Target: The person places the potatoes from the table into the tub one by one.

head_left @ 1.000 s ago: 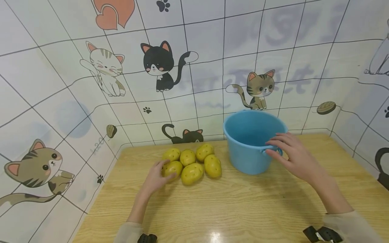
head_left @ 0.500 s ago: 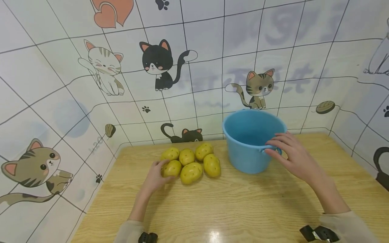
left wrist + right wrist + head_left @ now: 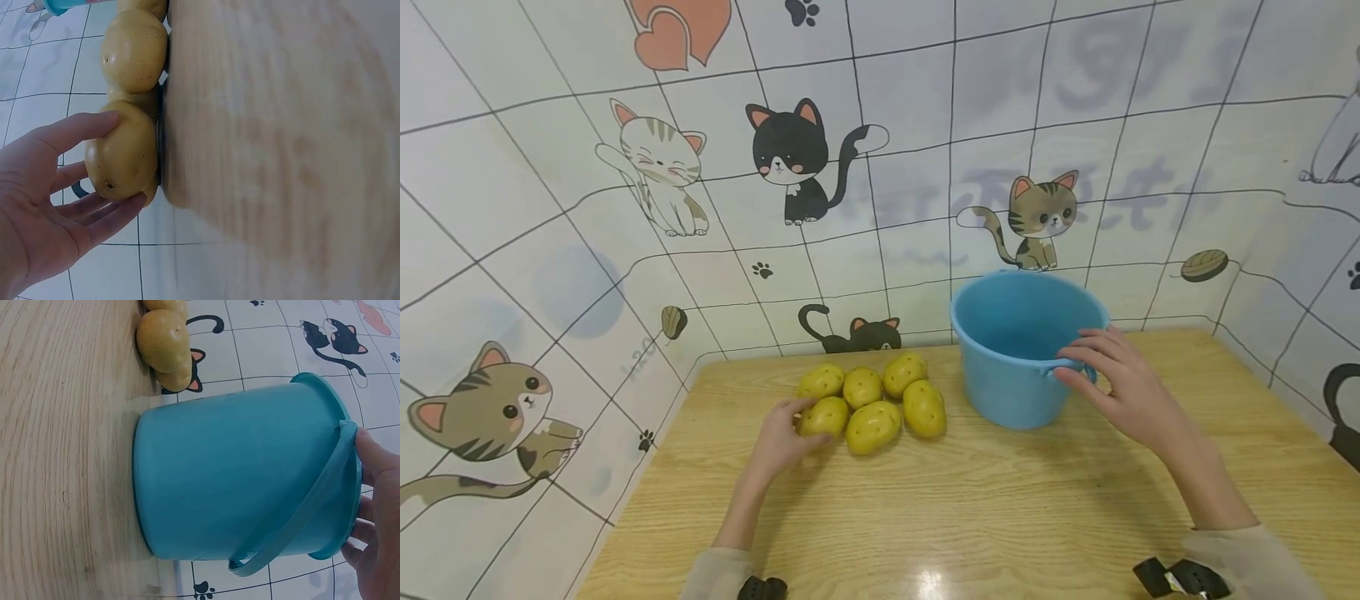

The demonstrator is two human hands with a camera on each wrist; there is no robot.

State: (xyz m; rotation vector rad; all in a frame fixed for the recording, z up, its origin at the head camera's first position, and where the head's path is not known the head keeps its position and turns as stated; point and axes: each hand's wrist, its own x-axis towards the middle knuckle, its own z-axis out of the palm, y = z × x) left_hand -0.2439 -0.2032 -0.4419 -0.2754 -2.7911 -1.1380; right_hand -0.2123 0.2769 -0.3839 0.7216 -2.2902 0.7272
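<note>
We are cupping the nearest potato (image 3: 823,416) with our left hand (image 3: 778,442) on the tabletop (image 3: 1000,517); firm, rounded, likely rolls. Right hand (image 3: 1123,387) is steadying the light blue bucket (image 3: 1015,367) at its rim, fingers resting straight.

The desk (image 3: 985,517) has lots of bare wood at the front, near the person, so a hand can slide across there with nothing in the way. At the back the wall (image 3: 880,208) closes things off, and walls stand on both sides too.

The potatoes (image 3: 872,398) sit packed in a tight bunch, touching each other, so fingers cannot fit between them. The left hand (image 3: 782,437) is at the near left potato (image 3: 122,153), and its outer side is open.

There is a small gap between the potatoes and the blue bucket (image 3: 1026,350). The bucket top is wide open. The right hand (image 3: 1123,379) is at its right rim, by the handle (image 3: 300,512).
</note>
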